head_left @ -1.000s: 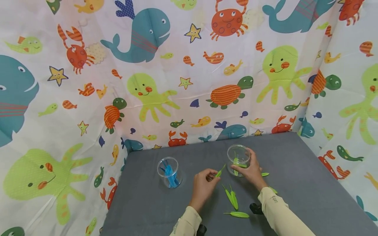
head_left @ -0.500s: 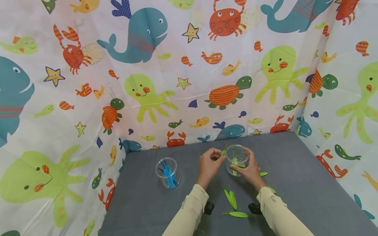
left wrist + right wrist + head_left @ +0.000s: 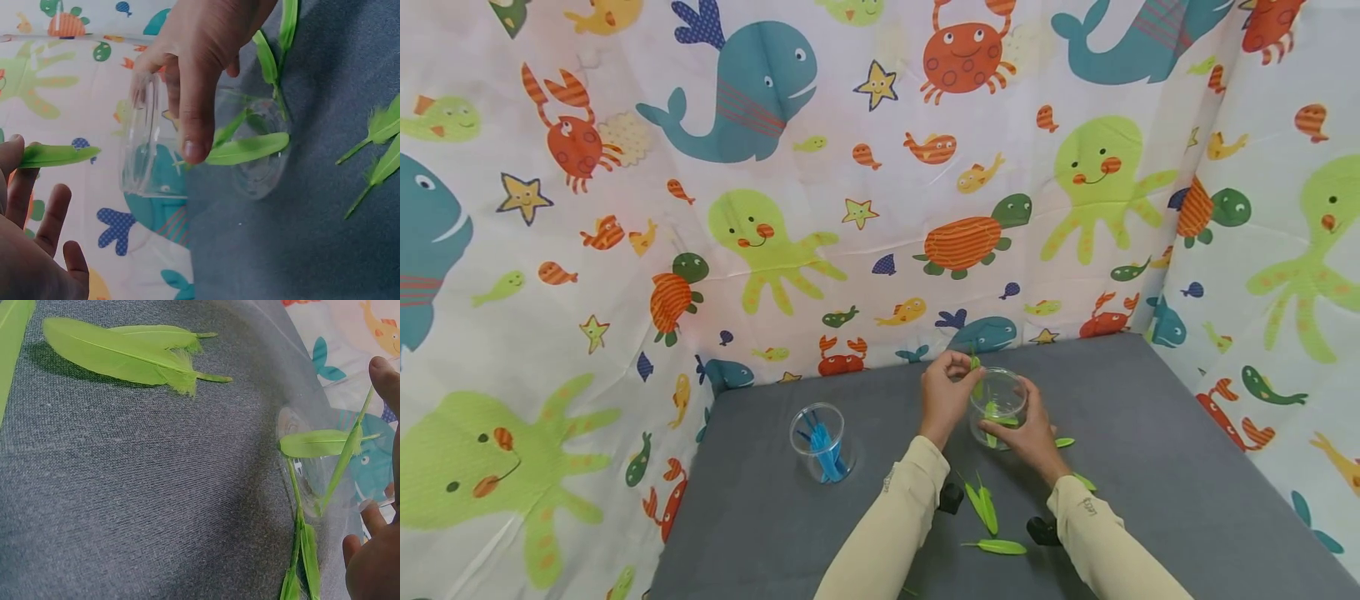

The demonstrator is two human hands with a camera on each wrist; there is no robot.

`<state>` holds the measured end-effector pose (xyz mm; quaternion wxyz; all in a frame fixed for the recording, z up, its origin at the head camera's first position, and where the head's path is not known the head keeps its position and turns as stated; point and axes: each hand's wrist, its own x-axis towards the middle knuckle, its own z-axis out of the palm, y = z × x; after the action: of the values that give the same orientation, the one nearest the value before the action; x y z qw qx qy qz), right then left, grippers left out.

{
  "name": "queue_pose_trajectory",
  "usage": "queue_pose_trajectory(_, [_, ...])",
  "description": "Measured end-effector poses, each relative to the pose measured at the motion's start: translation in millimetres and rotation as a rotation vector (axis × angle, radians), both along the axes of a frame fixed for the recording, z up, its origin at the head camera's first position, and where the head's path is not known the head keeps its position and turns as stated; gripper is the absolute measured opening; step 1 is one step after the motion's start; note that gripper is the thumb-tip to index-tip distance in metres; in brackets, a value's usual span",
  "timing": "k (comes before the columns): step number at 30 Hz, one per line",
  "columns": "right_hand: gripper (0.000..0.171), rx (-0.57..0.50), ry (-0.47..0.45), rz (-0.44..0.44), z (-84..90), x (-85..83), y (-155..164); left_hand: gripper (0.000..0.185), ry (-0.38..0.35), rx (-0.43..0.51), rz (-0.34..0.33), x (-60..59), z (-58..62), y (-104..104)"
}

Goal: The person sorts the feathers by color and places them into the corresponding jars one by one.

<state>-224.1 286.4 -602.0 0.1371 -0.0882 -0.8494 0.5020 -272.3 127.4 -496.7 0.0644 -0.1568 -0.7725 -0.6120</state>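
1. Head view: green feather (image 3: pixel 976 367) pinched between thumb and finger of left hand (image 3: pixel 946 396), at the left edge of the clear jar's rim. Left wrist view: feather tip just outside the mouth, not in; other left fingers spread loosely.
2. Clear jar (image 3: pixel 1003 385) roughly upright; right hand (image 3: pixel 1028 429) grips it, thumb on near side, fingers round the wall.
3. Two feathers (image 3: pixel 253 149) inside jar, crossed.
4. Progress, my read: partway. Two in, one at the mouth, the rest outside.
5. Loose green: a pair (image 3: pixel 981 504) and a single feather (image 3: pixel 997 547) on counter (image 3: pixel 752 542) nearer the person; two more (image 3: pixel 1064 442) right of the jar, partly hidden by right arm.
6. Second jar (image 3: pixel 848 463), left, well apart: blue feathers (image 3: pixel 826 454) inside, no hand on it. Looks done.
7. Behind: sea-animal curtain (image 3: pixel 820 175).
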Motion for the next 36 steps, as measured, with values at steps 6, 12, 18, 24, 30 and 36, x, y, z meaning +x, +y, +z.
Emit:
queue_pose_trajectory(6, [0.111,0.011,0.000,0.008,-3.4,-1.3,-2,0.015,-0.006,-0.059,0.050,-0.7,-10.7,2])
queue_pose_trajectory(12, [0.112,0.024,0.001,0.010,-2.5,-0.7,-3,0.013,-0.002,-0.132,0.085,0.2,-21.3,2])
queue_pose_trajectory(18, [0.111,0.028,0.009,0.012,-1.2,0.3,-3,0.015,0.008,-0.169,0.087,2.3,-23.4,0])
queue_pose_trajectory(24, [0.110,0.031,0.011,0.017,-1.1,2.0,-5,0.017,-0.024,-0.195,0.055,4.4,-25.9,-2])
queue_pose_trajectory(30, [0.112,0.036,0.029,0.031,-4.0,5.2,-3,0.022,-0.032,-0.142,0.014,5.4,-32.4,-6])
queue_pose_trajectory(36, [0.112,0.037,0.033,0.034,-4.4,12.9,-2,0.020,0.026,-0.074,0.113,11.1,-39.3,-22])
